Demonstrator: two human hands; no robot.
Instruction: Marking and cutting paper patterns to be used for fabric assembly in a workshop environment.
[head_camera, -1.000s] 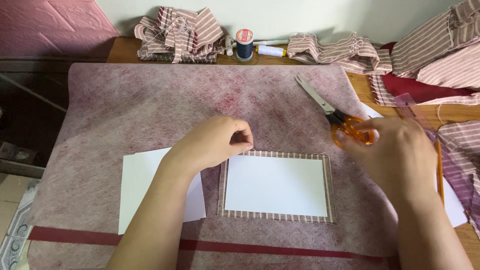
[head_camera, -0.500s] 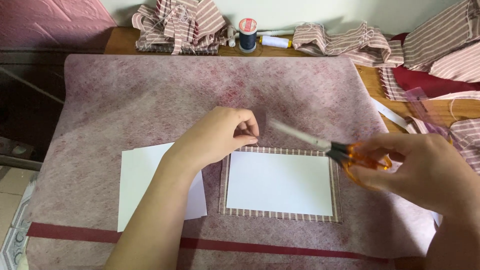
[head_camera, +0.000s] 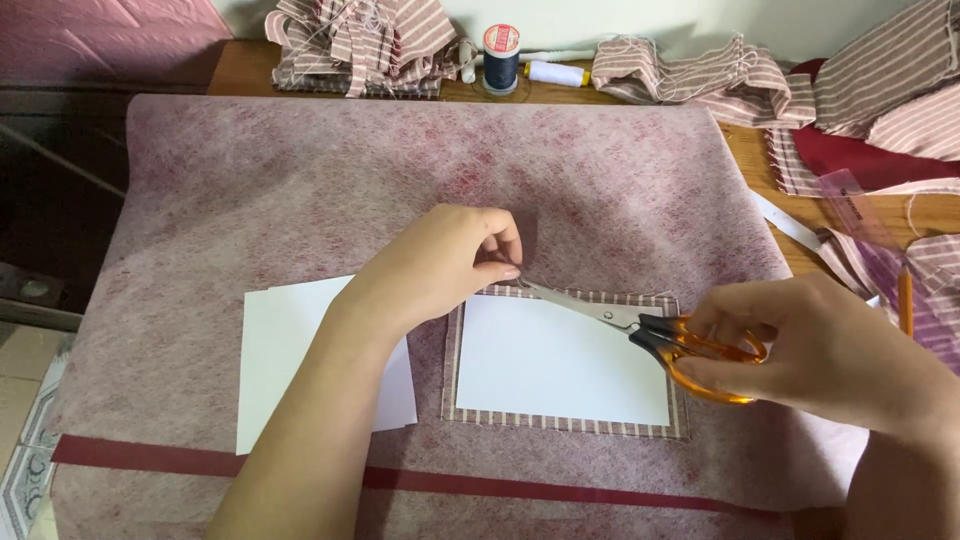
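A white card (head_camera: 560, 360) lies on a rectangle of striped fabric (head_camera: 560, 425) whose edges show all round it. My left hand (head_camera: 440, 265) pinches the fabric's upper left corner between thumb and fingers. My right hand (head_camera: 830, 350) grips orange-handled scissors (head_camera: 640, 325) by the loops. The blades point left across the card's top edge, and their tip reaches the pinched corner. A second white sheet (head_camera: 290, 350) lies to the left, partly under my left forearm.
All of this rests on a mottled pink felt-like sheet (head_camera: 300, 190) over a wooden table (head_camera: 235, 70). Piles of striped fabric scraps (head_camera: 350, 40) and two thread spools (head_camera: 500, 55) line the far edge. A pencil (head_camera: 905, 300) and clear ruler (head_camera: 850, 200) lie at right.
My right hand lifted the scissors from the table at upper right and swung them left over the card. Their tip now meets the corner that my left hand pinches.
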